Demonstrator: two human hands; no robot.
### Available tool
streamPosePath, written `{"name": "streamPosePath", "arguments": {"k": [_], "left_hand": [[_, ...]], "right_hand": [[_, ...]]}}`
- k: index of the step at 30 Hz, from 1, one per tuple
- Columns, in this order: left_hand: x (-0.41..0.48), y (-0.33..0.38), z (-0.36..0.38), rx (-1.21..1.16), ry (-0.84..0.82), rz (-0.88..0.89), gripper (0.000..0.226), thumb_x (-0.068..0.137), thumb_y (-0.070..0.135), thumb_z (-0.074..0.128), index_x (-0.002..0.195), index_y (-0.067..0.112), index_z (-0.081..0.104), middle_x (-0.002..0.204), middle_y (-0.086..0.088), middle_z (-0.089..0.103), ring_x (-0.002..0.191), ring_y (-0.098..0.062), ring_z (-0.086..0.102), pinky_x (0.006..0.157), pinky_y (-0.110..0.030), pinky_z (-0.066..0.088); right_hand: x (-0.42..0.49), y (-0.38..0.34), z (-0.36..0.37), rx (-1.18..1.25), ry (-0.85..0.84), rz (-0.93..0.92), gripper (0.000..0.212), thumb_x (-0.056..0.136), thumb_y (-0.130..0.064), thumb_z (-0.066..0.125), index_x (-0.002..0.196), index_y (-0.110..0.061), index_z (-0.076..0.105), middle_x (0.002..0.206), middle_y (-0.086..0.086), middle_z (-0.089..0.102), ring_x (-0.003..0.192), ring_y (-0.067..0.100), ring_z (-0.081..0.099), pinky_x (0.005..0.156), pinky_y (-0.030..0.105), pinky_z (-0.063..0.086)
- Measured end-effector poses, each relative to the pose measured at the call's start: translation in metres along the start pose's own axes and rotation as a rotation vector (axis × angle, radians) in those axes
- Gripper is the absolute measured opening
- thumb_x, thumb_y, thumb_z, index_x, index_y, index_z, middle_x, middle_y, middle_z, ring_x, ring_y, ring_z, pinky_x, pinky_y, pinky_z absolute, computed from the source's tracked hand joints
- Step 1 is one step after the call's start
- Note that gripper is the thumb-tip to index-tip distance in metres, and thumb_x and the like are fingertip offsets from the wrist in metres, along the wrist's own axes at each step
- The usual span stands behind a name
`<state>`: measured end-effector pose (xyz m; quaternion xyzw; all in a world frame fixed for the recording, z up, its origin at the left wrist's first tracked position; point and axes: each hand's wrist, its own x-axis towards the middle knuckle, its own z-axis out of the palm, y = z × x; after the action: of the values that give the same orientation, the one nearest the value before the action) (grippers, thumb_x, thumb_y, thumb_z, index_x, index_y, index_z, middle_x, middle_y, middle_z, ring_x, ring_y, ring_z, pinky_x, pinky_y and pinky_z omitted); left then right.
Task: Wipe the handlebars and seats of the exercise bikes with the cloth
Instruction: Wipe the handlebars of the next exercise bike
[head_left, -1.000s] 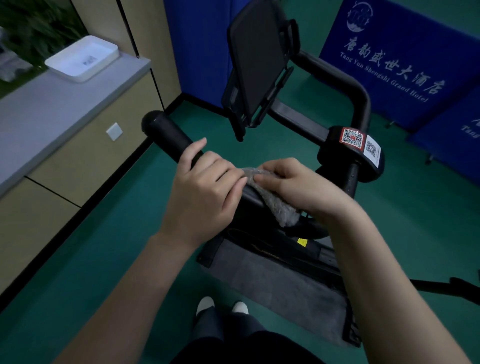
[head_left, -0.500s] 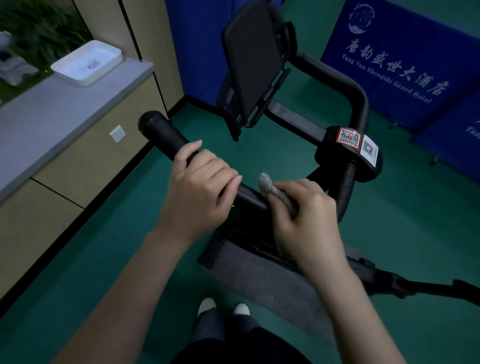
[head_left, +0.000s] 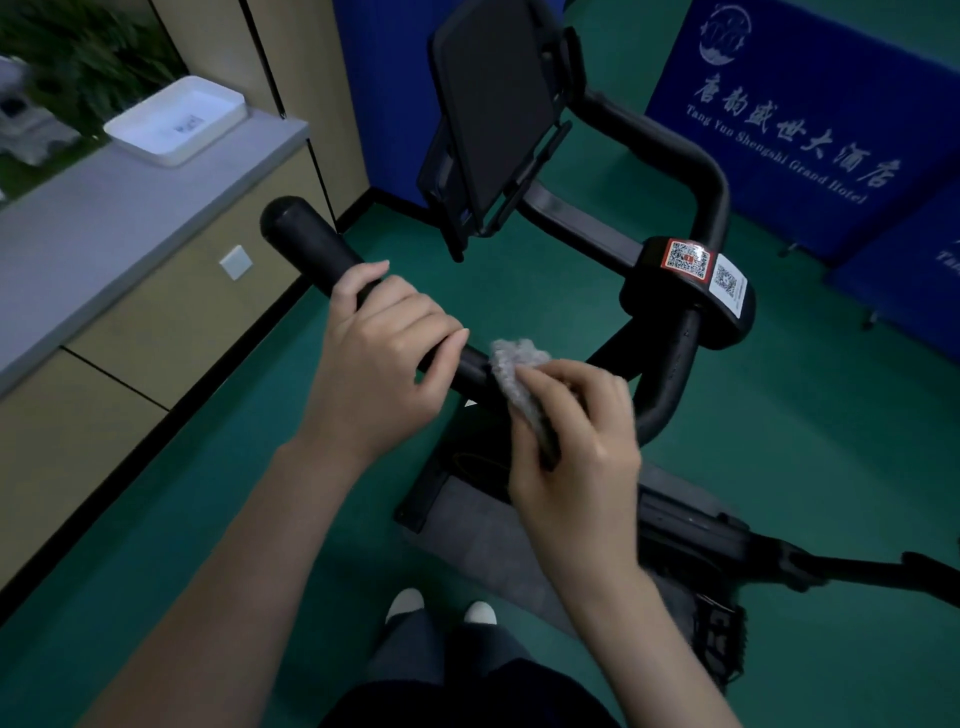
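In front of the person, above the green floor, the black handlebar of the exercise bike lies with its long axis slanting from a rounded end cap at upper left, near the bench, down and right to the bend by the stem. The left hand has its grip closed round the middle of the bar, fingers curled over the top. Just beside it, on the stem side, the right hand has its grip closed on a bunched grey cloth, apparently pressed to the bar, though the fingers hide the contact. A second ago the cloth lay draped over the bar under the right fingers. Now it is gathered up with a tuft showing above them, the right wrist has dropped toward the person, and the left hand has kept its place.
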<state>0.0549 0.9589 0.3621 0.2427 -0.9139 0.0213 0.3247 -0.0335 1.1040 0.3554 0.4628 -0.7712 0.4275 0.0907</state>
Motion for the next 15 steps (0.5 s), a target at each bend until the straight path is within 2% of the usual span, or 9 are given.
{"name": "streamPosePath", "arguments": {"k": [4,9,13,15], "left_hand": [[0.000,-0.002,0.001,-0.008,0.010,0.013,0.025,0.095,0.020,0.052,0.076,0.014,0.067,0.075,0.005,0.066,0.081,-0.020,0.061,0.107,-0.031,0.022],[-0.001,-0.009,-0.001,-0.022,-0.026,0.081,0.030,0.099,0.025,0.046,0.083,0.015,0.070,0.081,0.005,0.068,0.084,-0.020,0.061,0.107,-0.032,0.023],[-0.002,-0.019,-0.006,-0.058,-0.087,0.164,0.030,0.100,0.028,0.045,0.094,0.014,0.071,0.089,0.004,0.068,0.090,-0.020,0.062,0.108,-0.034,0.023],[-0.002,-0.022,-0.006,-0.047,-0.103,0.199,0.030,0.099,0.029,0.045,0.098,0.013,0.070,0.091,0.002,0.068,0.091,-0.022,0.062,0.107,-0.036,0.025]], "right_hand": [[-0.013,0.008,-0.007,-0.025,0.144,0.095,0.026,0.082,0.001,0.061,0.107,0.000,0.068,0.102,0.013,0.058,0.093,0.025,0.057,0.086,0.026,0.045],[-0.018,-0.006,0.011,-0.031,0.231,0.111,0.025,0.081,0.005,0.064,0.106,0.001,0.069,0.100,0.009,0.058,0.091,0.025,0.057,0.087,0.028,0.046],[-0.032,-0.018,0.014,0.000,0.487,0.330,0.021,0.085,-0.002,0.062,0.105,0.002,0.067,0.102,0.010,0.059,0.097,0.014,0.057,0.092,0.018,0.044],[-0.041,-0.028,0.022,0.057,0.618,0.492,0.019,0.088,-0.009,0.060,0.104,-0.001,0.066,0.103,0.012,0.061,0.098,0.014,0.058,0.091,0.020,0.046]]}}
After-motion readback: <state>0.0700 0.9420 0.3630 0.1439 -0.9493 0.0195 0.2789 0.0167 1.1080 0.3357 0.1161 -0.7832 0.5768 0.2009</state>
